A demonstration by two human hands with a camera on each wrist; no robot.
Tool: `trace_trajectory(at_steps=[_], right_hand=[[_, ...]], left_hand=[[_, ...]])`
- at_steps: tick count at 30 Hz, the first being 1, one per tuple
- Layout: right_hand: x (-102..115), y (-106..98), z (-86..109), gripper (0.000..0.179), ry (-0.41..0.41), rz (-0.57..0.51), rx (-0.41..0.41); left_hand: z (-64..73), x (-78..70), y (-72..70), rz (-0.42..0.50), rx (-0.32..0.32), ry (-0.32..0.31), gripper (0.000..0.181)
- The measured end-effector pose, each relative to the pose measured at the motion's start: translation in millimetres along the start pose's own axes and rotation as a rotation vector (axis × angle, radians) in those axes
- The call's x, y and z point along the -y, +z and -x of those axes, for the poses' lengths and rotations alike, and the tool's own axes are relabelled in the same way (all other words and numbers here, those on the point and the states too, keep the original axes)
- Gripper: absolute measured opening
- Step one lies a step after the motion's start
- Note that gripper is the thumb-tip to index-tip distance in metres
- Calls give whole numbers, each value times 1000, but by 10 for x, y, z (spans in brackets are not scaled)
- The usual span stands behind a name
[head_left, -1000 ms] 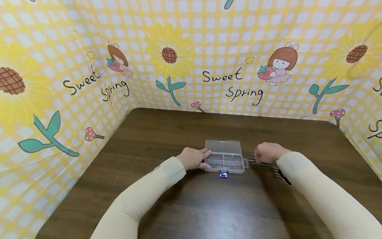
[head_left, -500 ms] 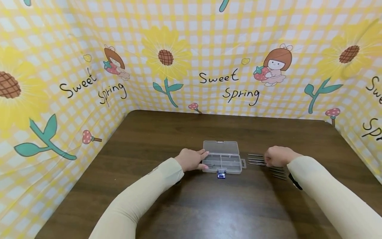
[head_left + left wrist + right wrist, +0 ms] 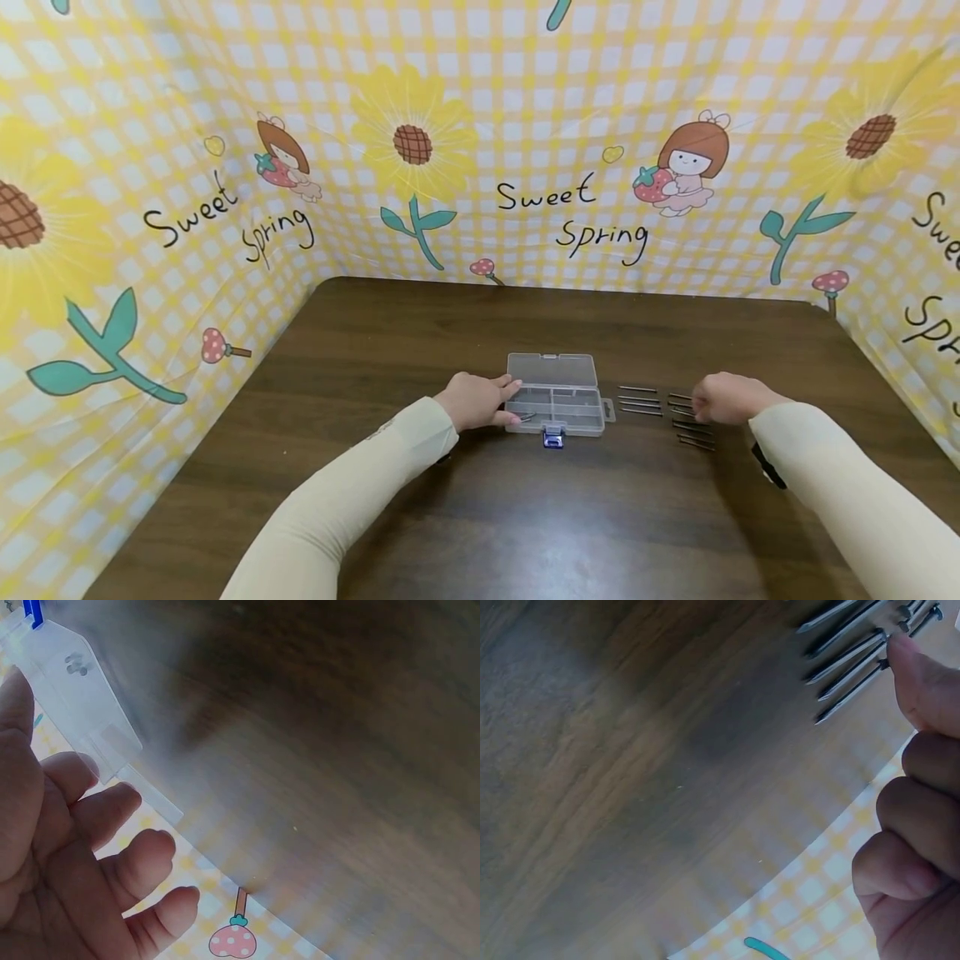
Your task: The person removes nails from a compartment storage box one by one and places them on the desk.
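Note:
My left hand (image 3: pixel 474 400) holds the left end of a clear plastic compartment box (image 3: pixel 577 423), thumb at the front and fingers near the hinge. The box's lid stands back and its blue latch (image 3: pixel 553 439) hangs at the front. A few small metal pieces (image 3: pixel 528 417) lie in its front-left compartment. In the right wrist view, my right hand (image 3: pixel 922 817) has its fingers curled and its thumb tip at the heads of several steel nails (image 3: pixel 853 691) on the table. Whether it pinches one is hidden. Another row of nails (image 3: pixel 640 404) lies between box and right hand.
The dark wooden table (image 3: pixel 420 333) ends at a yellow checked cloth (image 3: pixel 465 100) hung along the back and sides. More nails of the right-hand group (image 3: pixel 694 443) lie just in front of my right hand.
My right hand has moved to the right, off the left row of nails and over the right-hand group. My left hand stays at the box. The view has shifted slightly.

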State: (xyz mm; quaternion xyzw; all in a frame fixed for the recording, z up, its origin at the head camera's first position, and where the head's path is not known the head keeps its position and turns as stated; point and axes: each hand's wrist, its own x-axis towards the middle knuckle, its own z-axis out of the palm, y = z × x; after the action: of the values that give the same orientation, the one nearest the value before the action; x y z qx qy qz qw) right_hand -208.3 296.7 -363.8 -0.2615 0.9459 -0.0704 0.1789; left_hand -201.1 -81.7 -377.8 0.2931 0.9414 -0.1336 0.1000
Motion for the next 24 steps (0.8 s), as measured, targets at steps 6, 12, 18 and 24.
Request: trace_trajectory(at_steps=[6, 12, 18, 24], right_hand=[[-33, 48, 22, 16, 3, -16, 0], [-80, 86, 41, 20, -9, -3, -17], [-124, 103, 46, 23, 3, -21, -8], [-130, 125, 24, 26, 8, -21, -8]], left_hand=[[11, 0, 15, -4, -9, -7, 68], [12, -7, 9, -1, 0, -4, 68], [-1, -3, 32, -11, 17, -1, 70], [1, -1, 34, 0, 28, -5, 70]])
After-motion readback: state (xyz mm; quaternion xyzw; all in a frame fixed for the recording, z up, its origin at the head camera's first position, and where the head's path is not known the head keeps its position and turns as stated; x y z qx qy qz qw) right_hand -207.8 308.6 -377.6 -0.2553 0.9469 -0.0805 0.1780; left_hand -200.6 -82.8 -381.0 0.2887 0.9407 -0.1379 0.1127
